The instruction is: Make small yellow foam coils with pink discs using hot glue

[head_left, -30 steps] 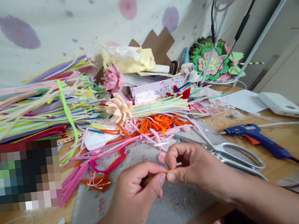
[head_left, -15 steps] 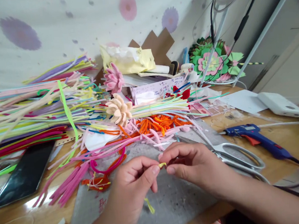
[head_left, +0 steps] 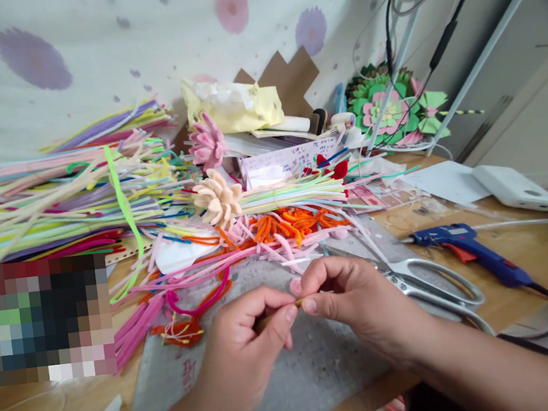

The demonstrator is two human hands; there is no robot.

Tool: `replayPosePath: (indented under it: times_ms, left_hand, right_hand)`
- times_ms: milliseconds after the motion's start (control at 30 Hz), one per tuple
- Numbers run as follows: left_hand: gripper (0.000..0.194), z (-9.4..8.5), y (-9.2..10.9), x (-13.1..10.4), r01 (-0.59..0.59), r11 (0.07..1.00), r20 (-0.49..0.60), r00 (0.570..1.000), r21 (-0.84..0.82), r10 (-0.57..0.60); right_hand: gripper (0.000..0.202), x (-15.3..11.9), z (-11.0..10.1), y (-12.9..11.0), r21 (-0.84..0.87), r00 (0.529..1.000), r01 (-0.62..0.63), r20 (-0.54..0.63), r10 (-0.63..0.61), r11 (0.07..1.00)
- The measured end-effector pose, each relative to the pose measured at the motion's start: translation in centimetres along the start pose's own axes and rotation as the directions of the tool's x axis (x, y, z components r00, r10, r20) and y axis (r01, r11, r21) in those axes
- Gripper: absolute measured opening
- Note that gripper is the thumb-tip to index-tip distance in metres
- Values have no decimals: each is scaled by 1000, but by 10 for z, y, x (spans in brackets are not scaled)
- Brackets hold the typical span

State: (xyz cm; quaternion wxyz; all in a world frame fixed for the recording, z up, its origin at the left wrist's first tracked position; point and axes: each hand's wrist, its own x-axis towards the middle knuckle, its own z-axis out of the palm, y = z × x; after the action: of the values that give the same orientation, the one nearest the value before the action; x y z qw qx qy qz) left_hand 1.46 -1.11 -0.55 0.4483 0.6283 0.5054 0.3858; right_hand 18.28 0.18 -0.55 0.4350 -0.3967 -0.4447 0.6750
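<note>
My left hand and my right hand meet above the grey cutting mat. Between their fingertips is a short, thin yellow strip, pinched at both ends; most of it is hidden by the fingers. Beyond the fingertips lie pink pipe cleaners and a heap of orange pipe-cleaner pieces. An orange piece with pale, yellow-tipped threads rests left of my left hand. Silver-handled scissors lie just right of my right hand.
A blue glue gun with its cord lies at the right, near a white box. Bundled pipe cleaners fill the left. Pink and cream fuzzy flowers stand at the back. A pixelated patch covers the lower left.
The yellow-green tail that hung below my left hand is out of sight. Less of the yellow strip shows between the fingertips. Both hands stay in nearly the same place.
</note>
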Motion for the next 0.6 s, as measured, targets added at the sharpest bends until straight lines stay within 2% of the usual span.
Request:
replayPosePath:
  times_ms: [267,433,600]
  left_hand:
    - [12,2,-2,-2,-17,999,42,999,-48,19]
    - [14,4,-1,1,25,994,100,995,-105,-15]
    - [15,3,-3,1,76,982,120,991,-175,-55]
  right_hand:
    - [31,-2,1,1,93,995,-71,83,63,993]
    - [35,-2,0,3,168,990,-121,98,106,978]
    - [32,-3,-6,2,142,979,-151,162,127,978]
